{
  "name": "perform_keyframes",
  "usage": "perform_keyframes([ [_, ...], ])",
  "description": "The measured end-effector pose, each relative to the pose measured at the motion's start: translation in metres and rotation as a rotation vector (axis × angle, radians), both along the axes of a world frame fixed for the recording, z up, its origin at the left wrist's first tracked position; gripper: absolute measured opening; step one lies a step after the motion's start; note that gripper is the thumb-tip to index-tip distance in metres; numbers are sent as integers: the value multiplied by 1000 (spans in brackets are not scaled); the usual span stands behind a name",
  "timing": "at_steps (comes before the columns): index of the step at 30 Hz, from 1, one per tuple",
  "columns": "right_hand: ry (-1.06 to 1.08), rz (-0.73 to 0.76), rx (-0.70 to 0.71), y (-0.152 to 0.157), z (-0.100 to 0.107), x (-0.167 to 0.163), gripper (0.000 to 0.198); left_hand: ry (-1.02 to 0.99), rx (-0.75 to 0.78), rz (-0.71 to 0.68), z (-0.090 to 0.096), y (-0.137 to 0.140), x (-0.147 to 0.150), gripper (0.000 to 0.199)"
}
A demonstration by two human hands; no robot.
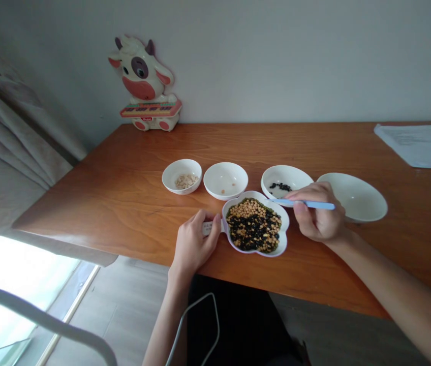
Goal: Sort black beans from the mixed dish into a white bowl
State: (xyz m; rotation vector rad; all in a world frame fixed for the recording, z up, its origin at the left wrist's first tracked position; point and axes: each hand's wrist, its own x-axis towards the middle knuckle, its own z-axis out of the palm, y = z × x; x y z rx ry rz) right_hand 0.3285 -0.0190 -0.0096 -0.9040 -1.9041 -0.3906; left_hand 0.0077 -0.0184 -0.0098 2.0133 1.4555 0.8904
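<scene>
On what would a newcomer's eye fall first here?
Probably on the cow toy, upright at the back left of the table. Next, the lobed dish of black and tan beans near the front edge, its handle in the left hand, with four white bowls beyond it.

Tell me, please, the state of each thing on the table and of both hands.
Flower-shaped dish: upright, holding mixed beans.
Left hand: closed on dish's handle.
Right hand: closed on slim blue tool.
Slim blue tool: held, tip near dish's rim.
Leftmost bowl: upright, pale pieces inside.
Second bowl: upright, few small pieces inside.
Third bowl: upright, black beans inside.
Rightmost bowl: upright, partly hidden.
Cow toy: upright.
White sheet: lying flat.
</scene>
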Motion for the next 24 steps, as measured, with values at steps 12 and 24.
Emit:
perform_keyframes([
  [12, -112, 77, -114, -9, 10, -9, 21, -3, -55, -14, 3, 2, -1, 34],
  [24, -217, 56, -138, -9, 10, -14, 18, -20, -48, -18, 2, 0, -2, 33],
])
